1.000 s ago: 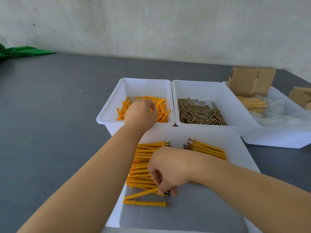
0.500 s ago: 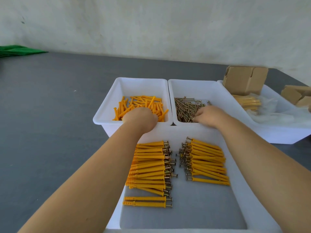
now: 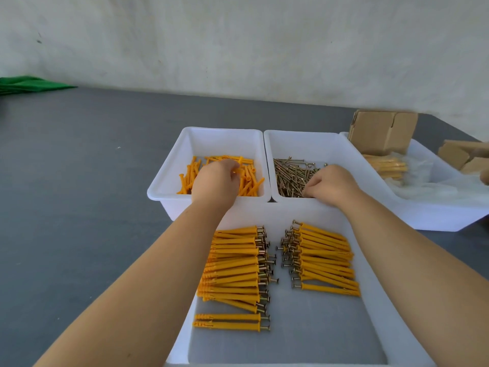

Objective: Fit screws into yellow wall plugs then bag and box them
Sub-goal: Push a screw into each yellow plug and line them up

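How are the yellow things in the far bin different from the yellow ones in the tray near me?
The loose plugs in the far bin lie jumbled and have no screws. The fitted plugs in the near tray lie in tidy rows, with a screw head poking out of each. Both are the same yellow plastic.

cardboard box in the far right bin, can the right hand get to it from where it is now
Probably yes: the right hand is in the screw bin next to it, and nothing stands between it and the cardboard box, whose near face shows unblocked.

Glossy white plastic bins (image 3: 169, 190), matt yellow plastic plugs (image 3: 251, 181), dull brassy metal screws (image 3: 291, 173), brown cardboard box (image 3: 381, 133), matt grey tabletop (image 3: 79, 207).
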A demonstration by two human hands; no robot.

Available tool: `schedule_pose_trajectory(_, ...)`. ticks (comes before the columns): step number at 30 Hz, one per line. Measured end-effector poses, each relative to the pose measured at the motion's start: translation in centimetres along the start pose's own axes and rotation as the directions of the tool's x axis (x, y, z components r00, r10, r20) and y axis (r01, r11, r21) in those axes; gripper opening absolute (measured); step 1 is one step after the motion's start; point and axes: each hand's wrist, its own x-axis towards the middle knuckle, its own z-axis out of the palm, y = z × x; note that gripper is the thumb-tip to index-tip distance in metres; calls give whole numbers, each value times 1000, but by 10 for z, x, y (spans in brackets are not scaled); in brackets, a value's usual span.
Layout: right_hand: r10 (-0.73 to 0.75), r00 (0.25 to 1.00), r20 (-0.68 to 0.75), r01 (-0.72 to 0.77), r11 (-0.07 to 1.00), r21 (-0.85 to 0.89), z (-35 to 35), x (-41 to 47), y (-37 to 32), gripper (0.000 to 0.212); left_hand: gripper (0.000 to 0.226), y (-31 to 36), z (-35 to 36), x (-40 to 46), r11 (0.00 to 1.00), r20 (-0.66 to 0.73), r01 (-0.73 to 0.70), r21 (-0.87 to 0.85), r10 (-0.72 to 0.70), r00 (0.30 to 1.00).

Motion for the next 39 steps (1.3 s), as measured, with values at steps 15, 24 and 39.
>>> schedule_pose_trajectory(15, -195, 909, -369, 379, 757, 533, -4, -31, -24, 44, 33, 26, -12, -18, 908, -228, -396, -138, 360, 905)
schedule_pose_trajectory(24, -225, 908, -352, 414, 601, 684, -9, -48, -40, 49, 24, 35, -4, -25, 868, -94, -469, -164, 460, 883)
schedule_pose_trajectory(39, -476, 806, -351, 552, 819, 156, -8, -56, -43, 27, 23, 30, -2, -17, 878, -136, -460, -134, 443, 886)
